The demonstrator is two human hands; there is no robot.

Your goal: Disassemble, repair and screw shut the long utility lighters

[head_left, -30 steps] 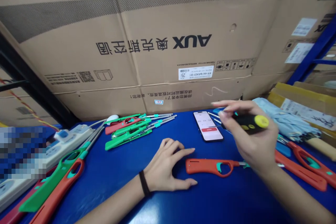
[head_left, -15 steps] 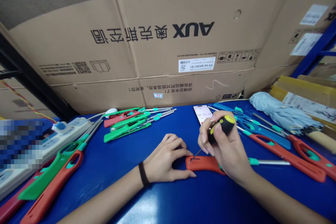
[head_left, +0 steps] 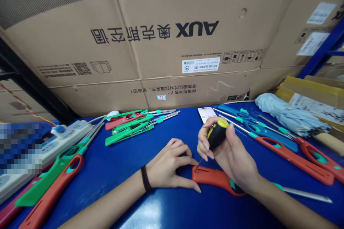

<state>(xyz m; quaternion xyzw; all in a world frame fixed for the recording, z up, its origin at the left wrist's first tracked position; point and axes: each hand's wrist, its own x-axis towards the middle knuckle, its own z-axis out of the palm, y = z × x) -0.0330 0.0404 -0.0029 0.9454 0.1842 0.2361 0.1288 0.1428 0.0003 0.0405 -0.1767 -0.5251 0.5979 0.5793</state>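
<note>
My left hand (head_left: 172, 166) rests on the blue table, its thumb and forefinger bracketing the butt end of an orange gas lighter (head_left: 212, 177). My right hand (head_left: 232, 157) grips a stubby black-and-yellow screwdriver (head_left: 217, 134), which leans with its thin shaft pointing down to the left. The screwdriver's tip meets the lighter's handle near a small screw by the slot. Part of the lighter's trigger area lies hidden behind my right hand and wrist. Its silvery barrel (head_left: 306, 194) shows again beyond the wrist, pointing right.
Green and red lighter parts (head_left: 131, 125) lie at the back left. More lighters (head_left: 61, 171) rest on a white power strip (head_left: 72, 132). On the right are orange and blue lighters (head_left: 292, 157), a folded umbrella (head_left: 287, 114) and a phone (head_left: 205, 114). A cardboard box (head_left: 161, 57) stands behind.
The orange lighter has tilted, its barrel end swinging toward me and its butt shifting slightly nearer. My right hand has turned and moved a little left, bringing the screwdriver more upright.
</note>
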